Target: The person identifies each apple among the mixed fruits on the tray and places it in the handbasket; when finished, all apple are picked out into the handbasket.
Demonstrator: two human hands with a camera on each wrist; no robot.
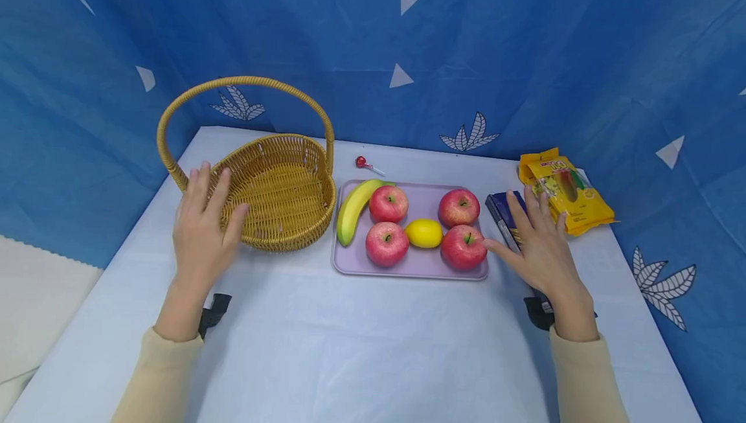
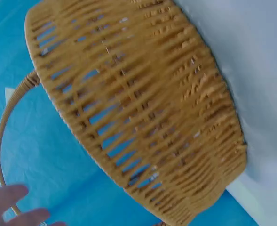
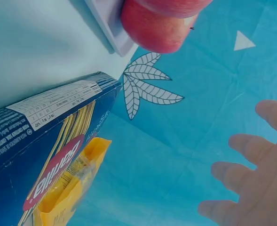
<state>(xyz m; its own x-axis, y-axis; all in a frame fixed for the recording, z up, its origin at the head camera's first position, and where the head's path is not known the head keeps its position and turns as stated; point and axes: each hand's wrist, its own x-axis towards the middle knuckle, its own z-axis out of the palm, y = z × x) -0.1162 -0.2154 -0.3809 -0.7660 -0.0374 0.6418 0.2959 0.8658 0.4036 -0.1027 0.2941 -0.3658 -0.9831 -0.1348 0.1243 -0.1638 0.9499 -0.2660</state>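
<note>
My left hand [image 1: 204, 232] is held with fingers spread over the near left side of a wicker basket [image 1: 280, 241], whose tall handle [image 1: 245, 80] arches up; the basket has nothing in it. The left wrist view shows the basket's woven side [image 2: 138, 108] close by, with fingertips at the lower left corner. Above a blue pasta box [image 1: 502, 212] hovers my right hand [image 1: 539, 248], fingers spread and holding nothing. The right wrist view shows the box [image 3: 58, 141] apart from the fingers. Left of that hand, a lilac tray [image 1: 408, 271] carries a banana [image 1: 353, 212], several red apples [image 1: 387, 243] and a lemon [image 1: 425, 233].
A yellow snack bag [image 1: 574, 193] lies at the right, beyond the pasta box. Behind the tray is a red lollipop [image 1: 361, 162]. A blue patterned cloth [image 1: 350, 34] hangs behind the white-covered table [image 1: 361, 339].
</note>
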